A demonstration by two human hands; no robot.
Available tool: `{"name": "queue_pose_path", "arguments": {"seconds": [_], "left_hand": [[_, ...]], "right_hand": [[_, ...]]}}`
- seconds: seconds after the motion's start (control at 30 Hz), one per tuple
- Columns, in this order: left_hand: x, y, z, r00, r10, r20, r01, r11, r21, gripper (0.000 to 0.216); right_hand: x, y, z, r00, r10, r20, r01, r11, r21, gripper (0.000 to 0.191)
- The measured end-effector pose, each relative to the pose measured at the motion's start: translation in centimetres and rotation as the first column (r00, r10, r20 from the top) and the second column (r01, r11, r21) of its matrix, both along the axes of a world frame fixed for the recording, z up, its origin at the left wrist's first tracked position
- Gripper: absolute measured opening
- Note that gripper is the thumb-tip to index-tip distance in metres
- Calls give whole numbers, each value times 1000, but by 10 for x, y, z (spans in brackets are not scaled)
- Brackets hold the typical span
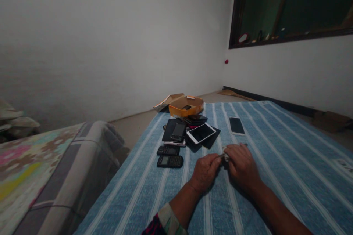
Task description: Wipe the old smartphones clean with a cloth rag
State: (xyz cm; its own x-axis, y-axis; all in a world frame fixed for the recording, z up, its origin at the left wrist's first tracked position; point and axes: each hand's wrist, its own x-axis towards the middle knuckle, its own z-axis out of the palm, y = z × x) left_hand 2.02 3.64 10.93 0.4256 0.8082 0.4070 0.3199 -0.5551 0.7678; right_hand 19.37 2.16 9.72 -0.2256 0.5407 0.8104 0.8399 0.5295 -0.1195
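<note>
My left hand and my right hand meet over a blue striped cloth, both closed on a small pale object held between them; I cannot make out what it is. Just beyond my hands lies a pile of phones: a white smartphone on dark ones, and two black keypad phones to the left. A single smartphone lies apart to the right.
An open orange cardboard box sits at the cloth's far edge. A patterned mattress or cushion lies to the left on the floor. White walls meet at the corner, with a dark window at upper right.
</note>
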Motion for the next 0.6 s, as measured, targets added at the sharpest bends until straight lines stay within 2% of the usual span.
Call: {"name": "queue_pose_path", "arguments": {"seconds": [0.17,0.4,0.6], "left_hand": [[0,0,-2,999,15,-31,-15,1000,26,38],[0,-1,0,1000,15,-7,-15,1000,23,36],[1,-1,2,1000,10,-8,-10,1000,-19,37]], "right_hand": [[8,1,-3,998,-64,-10,64,997,30,27],[-21,-10,0,998,63,23,-63,998,20,29],[1,0,1,1000,-28,-5,28,1000,-2,28]]}}
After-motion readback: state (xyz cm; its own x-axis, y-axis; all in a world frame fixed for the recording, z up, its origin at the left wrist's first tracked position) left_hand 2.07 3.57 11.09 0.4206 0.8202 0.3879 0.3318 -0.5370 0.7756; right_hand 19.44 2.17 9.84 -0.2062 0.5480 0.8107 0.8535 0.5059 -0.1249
